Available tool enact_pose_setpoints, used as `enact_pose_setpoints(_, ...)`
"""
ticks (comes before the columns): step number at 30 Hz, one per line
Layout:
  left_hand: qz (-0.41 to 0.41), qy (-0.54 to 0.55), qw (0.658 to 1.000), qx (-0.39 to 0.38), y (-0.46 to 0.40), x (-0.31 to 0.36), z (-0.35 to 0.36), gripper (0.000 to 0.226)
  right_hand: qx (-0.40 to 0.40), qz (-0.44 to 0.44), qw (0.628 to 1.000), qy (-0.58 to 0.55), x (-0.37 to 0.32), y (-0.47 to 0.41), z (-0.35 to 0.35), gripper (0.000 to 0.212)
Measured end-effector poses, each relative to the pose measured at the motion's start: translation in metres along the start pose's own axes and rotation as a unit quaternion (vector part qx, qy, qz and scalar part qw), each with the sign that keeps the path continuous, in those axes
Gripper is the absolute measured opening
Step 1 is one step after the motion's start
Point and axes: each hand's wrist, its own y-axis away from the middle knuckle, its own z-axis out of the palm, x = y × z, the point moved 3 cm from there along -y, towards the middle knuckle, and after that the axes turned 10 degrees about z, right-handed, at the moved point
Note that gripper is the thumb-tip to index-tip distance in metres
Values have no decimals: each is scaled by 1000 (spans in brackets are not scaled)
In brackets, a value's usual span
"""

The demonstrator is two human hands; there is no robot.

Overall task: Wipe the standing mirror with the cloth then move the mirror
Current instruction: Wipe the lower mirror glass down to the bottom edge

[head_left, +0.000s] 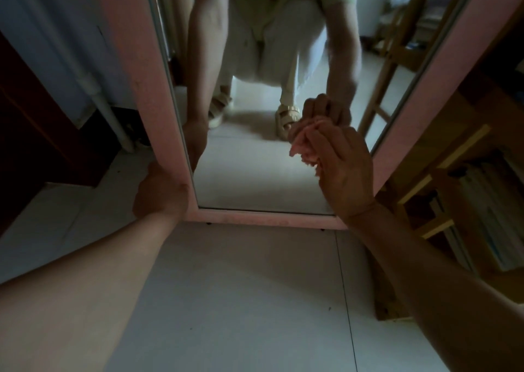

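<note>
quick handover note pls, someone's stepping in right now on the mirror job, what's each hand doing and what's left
Left hand: gripping the lower left edge of the pink frame, steadying the mirror.
Right hand: holding the bunched pink cloth against the glass, low on the right side.
Mirror: standing on the white tiled floor, a wooden shelf close on its right.
Done: cannot tell how much glass has been wiped.
Left: finish wiping, then move the mirror.
</note>
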Motion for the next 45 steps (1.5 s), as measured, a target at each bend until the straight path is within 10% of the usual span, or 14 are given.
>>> enact_pose_setpoints(8,-11,14,1000,15,2,1,3,49,-225,-69,970,56,2,66,41,8)
enact_pose_setpoints(14,-9,66,997,26,3,-6,7,42,-150,151,968,-134,-8,-7,17,28)
enact_pose_setpoints(22,77,98,992,19,-4,-24,13,42,-166,-98,981,11,-38,77,83,17)
enact_pose_setpoints(33,64,105,992,25,-4,-25,23,43,-135,-160,977,45,-130,58,159,7)
enact_pose_setpoints(45,64,96,993,26,-6,-19,21,41,-220,-145,950,166,31,120,50,37)
